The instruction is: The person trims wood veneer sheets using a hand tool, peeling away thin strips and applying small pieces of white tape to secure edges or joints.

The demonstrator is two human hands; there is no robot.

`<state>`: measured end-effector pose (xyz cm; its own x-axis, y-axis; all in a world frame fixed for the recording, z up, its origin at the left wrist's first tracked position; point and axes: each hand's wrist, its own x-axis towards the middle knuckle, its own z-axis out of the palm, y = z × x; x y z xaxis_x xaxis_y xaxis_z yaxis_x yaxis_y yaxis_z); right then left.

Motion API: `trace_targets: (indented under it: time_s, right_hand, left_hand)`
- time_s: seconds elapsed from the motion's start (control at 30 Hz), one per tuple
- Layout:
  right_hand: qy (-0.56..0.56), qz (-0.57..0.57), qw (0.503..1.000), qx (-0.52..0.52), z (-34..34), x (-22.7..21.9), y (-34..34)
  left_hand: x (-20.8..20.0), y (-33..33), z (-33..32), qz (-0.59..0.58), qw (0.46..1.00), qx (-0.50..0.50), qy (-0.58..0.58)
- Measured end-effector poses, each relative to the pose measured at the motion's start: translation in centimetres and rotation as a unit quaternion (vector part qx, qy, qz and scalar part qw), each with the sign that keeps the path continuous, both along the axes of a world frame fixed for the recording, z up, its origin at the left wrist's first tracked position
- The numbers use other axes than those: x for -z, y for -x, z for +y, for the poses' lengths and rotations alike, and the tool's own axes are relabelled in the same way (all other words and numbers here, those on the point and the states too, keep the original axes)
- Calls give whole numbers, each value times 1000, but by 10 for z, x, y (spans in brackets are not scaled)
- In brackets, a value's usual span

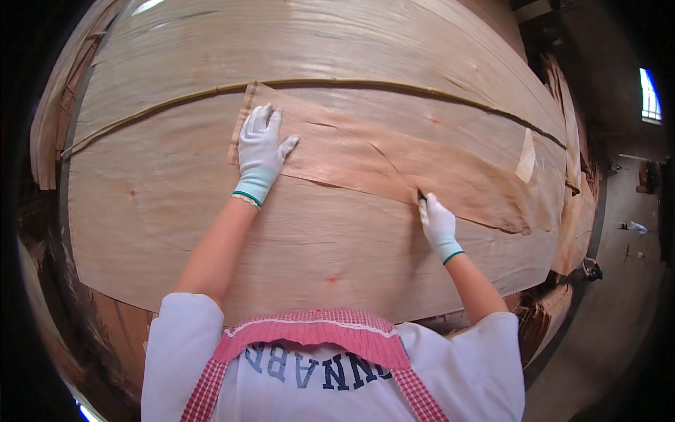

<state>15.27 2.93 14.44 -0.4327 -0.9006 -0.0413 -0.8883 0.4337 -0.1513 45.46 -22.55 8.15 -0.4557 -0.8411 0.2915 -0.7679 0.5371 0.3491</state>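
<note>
A long reddish-brown strip of wood veneer (365,156) lies slantwise over a wide pale veneer sheet (330,239). Splits run through its middle, and its right end is ragged. Near the strip's left end, my gloved left hand (261,144) presses flat with the fingers spread. My right hand (439,219), also in a white glove, is closed around a small dark-tipped tool (421,195), probably a knife. The tool's tip meets the strip's lower edge; most of its handle is hidden in my fist.
A thin long stick (337,83) crosses the pale sheet beyond the strip. A small veneer scrap (526,156) lies at the right. Stacked veneer pieces (60,105) stand at the left edge, with more veneer (573,232) at the right. Farther right is a grey floor (619,295).
</note>
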Motion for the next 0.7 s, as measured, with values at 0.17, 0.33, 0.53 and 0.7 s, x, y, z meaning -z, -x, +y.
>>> trace_targets:
  time_s: [0.17,0.33,0.53,0.7]
  right_hand:
    - [183,-176,967,29,-80,2,61]
    - [16,-270,962,-31,-139,14,62]
    - [-33,-123,991,-34,-138,9,45]
    - [3,-191,980,-50,-137,12,37]
  left_hand:
    - [-19,8,0,-26,997,48,62]
    - [-11,22,22,-206,969,97,95]
    - [-1,15,49,-155,971,66,170]
    - [1,12,50,-146,974,68,159]
